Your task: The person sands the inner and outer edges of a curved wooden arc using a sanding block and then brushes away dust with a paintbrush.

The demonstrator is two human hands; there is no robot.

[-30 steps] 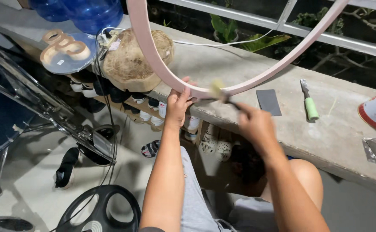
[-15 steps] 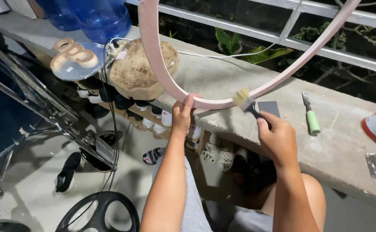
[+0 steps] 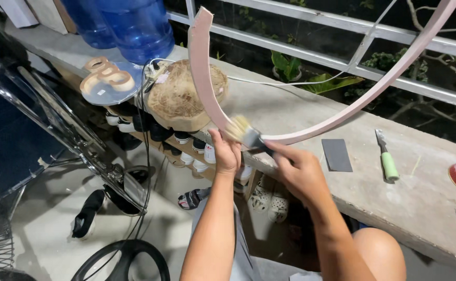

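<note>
Brushing is the step in hand, it seems: the pink hoop (image 3: 311, 127) rests its lowest curve on the ledge (image 3: 290, 112), and the brush (image 3: 244, 131) lies with its pale bristles against the band right beside the grip. The left hand (image 3: 226, 153) is closed around the hoop at that low point, thumb and fingers pinching the band to steady it. The right hand (image 3: 300, 171) is wrapped tight on the brush handle, just right of the left hand, bristles pointing toward it. One end of the hoop rises up and left of the grip; the rest sweeps away up and to the right. The next stroke would call for a firm hold on the band and a light, even pass along the curve, and I judge the hoop must be turned to bring fresh stretches to the grip.

Beyond the grip the ledge is bare grey concrete under a metal railing (image 3: 342, 36) with dark plants behind. Left of the grip sits a wood stump (image 3: 178, 96), farther left a blue water jug (image 3: 137, 26). Right of the grip lie a dark sanding sheet (image 3: 336, 154) and a green-handled scraper (image 3: 387, 156). Below the grip, shoes (image 3: 186, 151) fill a rack under the ledge.
</note>
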